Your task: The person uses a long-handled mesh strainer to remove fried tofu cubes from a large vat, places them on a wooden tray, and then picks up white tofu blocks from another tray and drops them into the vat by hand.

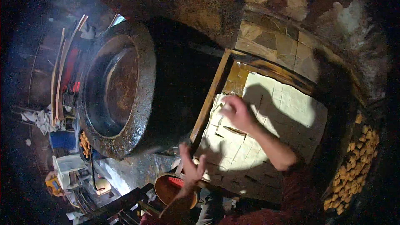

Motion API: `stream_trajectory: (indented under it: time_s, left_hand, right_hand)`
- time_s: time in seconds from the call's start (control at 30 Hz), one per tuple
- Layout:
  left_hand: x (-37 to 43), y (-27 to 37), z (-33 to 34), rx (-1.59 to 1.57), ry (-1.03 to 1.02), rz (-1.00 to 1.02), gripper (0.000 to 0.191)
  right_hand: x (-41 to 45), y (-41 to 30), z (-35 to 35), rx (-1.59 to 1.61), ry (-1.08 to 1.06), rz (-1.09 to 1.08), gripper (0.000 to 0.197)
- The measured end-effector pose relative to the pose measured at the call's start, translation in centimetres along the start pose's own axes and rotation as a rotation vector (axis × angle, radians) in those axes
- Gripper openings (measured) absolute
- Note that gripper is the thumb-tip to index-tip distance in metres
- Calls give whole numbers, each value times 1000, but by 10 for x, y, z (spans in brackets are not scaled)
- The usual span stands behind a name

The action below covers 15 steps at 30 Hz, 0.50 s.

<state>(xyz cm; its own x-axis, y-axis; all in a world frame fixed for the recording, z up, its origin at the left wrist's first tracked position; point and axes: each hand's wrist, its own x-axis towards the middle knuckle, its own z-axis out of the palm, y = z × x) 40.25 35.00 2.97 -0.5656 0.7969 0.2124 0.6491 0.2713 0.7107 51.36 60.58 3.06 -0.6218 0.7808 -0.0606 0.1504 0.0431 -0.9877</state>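
A white slab of what looks like tofu [240,150], scored into many small blocks, lies in a wooden-framed tray [210,100] before me. Over the slab's far left edge is my right hand [239,111], blurred, its fingers curled beside pale material. Whether it grips a piece cannot be told. My left hand [192,167] hangs at the tray's near left corner with thumb and fingers apart. Pale bits show close to its fingers, and I see nothing clearly held. Bare tray boards [236,76] show at the far left corner, next to the slab's torn edge.
A large dark wok [120,90] in a thick rim [147,100] stands left. Beneath my left forearm sits a round bucket [164,187] with something red inside. Golden-brown cubes [354,165] are heaped at right. Long thin sticks [59,78] stand beyond the wok.
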Motion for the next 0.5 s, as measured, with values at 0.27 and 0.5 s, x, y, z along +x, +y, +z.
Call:
stream_trajectory:
  time_s: [0.27, 0.5]
  left_hand:
    - [46, 51, 23, -1543, 92, -1306, 25]
    - [0, 40, 15, -1427, -45, -1307, 23]
  right_hand:
    - [39, 22, 9, -567, 70, -221, 50]
    - [34, 25, 17, -817, -254, -11, 39]
